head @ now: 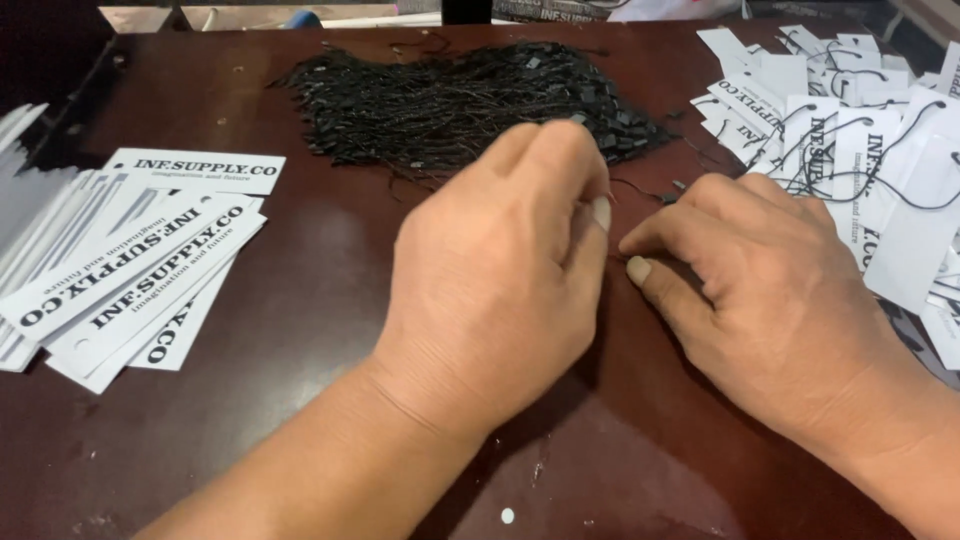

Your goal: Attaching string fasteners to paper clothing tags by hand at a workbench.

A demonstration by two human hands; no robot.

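Observation:
My left hand point(495, 270) and my right hand point(770, 290) rest close together on a dark brown table point(320, 290), fingertips almost meeting near the table's middle. Both hands have their fingers curled and pinched; a thin black string point(640, 190) runs between them, and whether either hand grips it is hidden. Just beyond my hands lies a heap of black string fasteners point(450, 100). White paper hang tags point(140, 260) with black print fan out at the left. A pile of white tags with black strings attached point(860, 140) lies at the right.
The table surface is scratched, with a small white speck point(507, 516) near the front. More papers and objects lie beyond the far edge point(560, 10). Another stack of white tags point(30, 200) sits at the far left.

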